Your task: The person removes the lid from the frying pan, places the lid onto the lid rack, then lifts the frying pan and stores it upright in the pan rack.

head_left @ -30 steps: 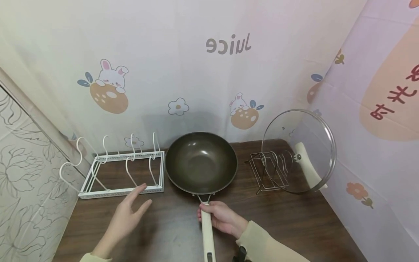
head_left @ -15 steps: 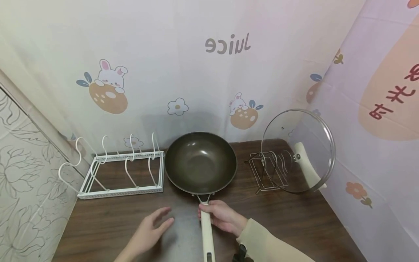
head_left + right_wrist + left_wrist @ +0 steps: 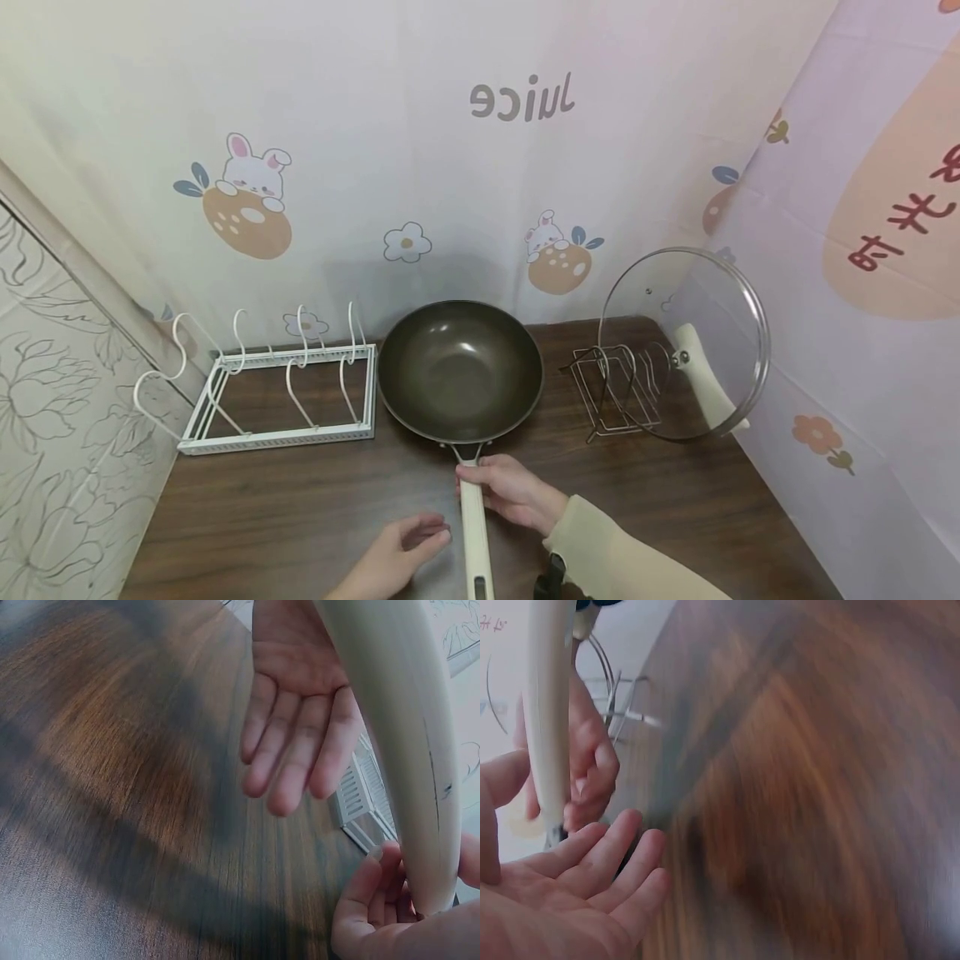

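Note:
A dark frying pan (image 3: 461, 375) with a long cream handle (image 3: 474, 525) sits in the middle of the table near the back wall. My right hand (image 3: 513, 492) grips the handle close to the pan, thumb on top and fingers curled beneath. To the left of the handle is my left hand (image 3: 397, 550), fingers loosely bent and holding nothing. In the left wrist view that hand's palm (image 3: 547, 907) faces up beside the handle, fingers extended. The right wrist view shows the same left hand (image 3: 300, 712) just across the handle from the right fingers.
A white rack (image 3: 277, 437) with tall curved dividers stands left of the pan, close to its rim. On the right, a small wire rack (image 3: 618, 429) holds a glass lid (image 3: 637, 292) upright, its cream knob (image 3: 705, 383) facing right. A patterned curtain (image 3: 450, 167) hangs behind.
My left hand has moved right and toward me, from near the white rack to beside the pan handle. The right hand keeps its grip, and the pan stays in place.

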Demonstrator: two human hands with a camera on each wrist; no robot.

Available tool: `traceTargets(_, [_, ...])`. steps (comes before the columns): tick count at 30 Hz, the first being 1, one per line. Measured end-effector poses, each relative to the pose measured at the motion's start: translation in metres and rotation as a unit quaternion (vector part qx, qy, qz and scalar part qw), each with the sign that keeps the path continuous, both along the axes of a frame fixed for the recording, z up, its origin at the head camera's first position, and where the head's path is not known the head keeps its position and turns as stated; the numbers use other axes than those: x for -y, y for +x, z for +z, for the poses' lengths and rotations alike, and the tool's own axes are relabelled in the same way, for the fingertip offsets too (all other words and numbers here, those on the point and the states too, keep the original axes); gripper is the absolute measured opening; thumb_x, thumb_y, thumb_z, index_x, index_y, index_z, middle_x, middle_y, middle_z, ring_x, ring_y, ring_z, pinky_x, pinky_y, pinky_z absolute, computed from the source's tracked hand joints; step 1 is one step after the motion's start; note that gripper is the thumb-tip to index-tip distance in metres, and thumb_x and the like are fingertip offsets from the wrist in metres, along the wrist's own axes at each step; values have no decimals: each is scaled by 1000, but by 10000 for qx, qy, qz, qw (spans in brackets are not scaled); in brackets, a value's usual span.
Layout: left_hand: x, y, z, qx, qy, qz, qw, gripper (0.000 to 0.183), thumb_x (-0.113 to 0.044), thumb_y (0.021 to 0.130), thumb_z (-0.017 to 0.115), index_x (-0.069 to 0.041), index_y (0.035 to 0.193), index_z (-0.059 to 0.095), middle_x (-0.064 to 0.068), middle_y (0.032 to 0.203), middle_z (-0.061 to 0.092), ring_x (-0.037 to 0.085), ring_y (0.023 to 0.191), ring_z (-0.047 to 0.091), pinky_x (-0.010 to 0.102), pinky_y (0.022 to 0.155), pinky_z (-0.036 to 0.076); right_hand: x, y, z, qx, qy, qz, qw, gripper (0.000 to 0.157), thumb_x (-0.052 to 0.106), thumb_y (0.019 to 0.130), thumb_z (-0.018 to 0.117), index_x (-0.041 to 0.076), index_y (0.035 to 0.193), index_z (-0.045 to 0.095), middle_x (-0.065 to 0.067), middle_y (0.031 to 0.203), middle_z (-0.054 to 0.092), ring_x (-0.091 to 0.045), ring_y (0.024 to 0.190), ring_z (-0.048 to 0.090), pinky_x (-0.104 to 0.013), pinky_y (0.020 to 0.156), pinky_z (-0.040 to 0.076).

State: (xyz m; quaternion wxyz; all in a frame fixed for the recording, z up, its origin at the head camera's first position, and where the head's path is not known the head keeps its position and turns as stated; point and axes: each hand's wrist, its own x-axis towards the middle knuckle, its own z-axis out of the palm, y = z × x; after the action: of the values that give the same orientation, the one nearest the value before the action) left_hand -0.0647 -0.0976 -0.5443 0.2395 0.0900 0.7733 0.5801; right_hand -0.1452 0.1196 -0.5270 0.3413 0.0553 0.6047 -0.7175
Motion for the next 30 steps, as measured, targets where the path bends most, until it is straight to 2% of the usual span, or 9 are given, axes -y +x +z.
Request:
traceTargets(2, [-5,0,0,116,33,-67,9999,55,-39,104,61,7,134,61,19,127,72,38,120,68,52,97,58,0,-1,-1,2,28,-5,10000,12,15,102,62,9,92,65,5,82,64,-9,81,63,-23,80,54])
traceTargets(4, [-9,0,-1,260,125,-112,9995,53,-39,104,61,5,132,63,18,124,74,36,117,69,49,94,58,0,-3,-2,5,51,-22,10000,14,17,102,63,12,88,65,6,80,63,-8,80,61,-24,80,53])
traceTargets(6, [-13,0,-3,344,245,-157,9990,51,-38,104,61,5,130,65,17,119,76,31,113,72,41,91,59,-1,-4,-3,11,65,-57,10000,16,18,101,64,13,87,67,8,79,62,-8,80,60,-24,80,52])
traceTargets(9, [-20,2,-6,686,719,-185,9949,51,-35,105,60,10,130,63,18,117,76,26,109,73,39,92,61,-2,-5,-5,13,69,-65,10000,14,18,101,65,13,88,69,9,79,63,-8,80,59,-25,81,51])
traceTargets(13, [-26,4,-6,1395,1634,-173,9765,52,-29,107,58,18,131,57,16,115,74,24,108,73,47,100,60,-3,-6,-6,-1,63,38,10000,12,18,100,65,9,94,71,8,81,64,-9,81,60,-26,82,52])
traceTargets(17, [-29,4,-2,1919,2310,-295,9534,47,-29,107,57,12,129,59,11,116,74,20,109,73,44,102,59,-4,-8,-5,23,122,124,9998,13,18,100,66,9,95,73,7,83,65,-10,83,61,-26,83,52])
traceTargets(22, [-32,3,0,2255,2843,-566,9301,35,-23,105,59,5,126,60,11,121,75,16,108,73,36,99,60,-4,-10,-5,135,9,136,9998,14,18,100,67,5,98,73,4,86,70,-11,86,68,-26,82,57])
traceTargets(25, [-35,4,1,2372,2982,-621,9225,31,-18,103,62,3,126,58,8,117,76,16,107,74,35,96,62,-5,-11,-5,178,-159,155,9996,15,16,101,66,3,100,73,2,87,72,-10,85,70,-25,81,59])
traceTargets(30, [-39,3,6,2372,3029,-600,9211,32,-14,101,65,3,127,54,8,112,77,19,105,75,33,93,63,-6,-13,-5,150,-319,219,9991,13,13,102,63,4,98,72,2,87,72,-9,84,70,-23,80,59])
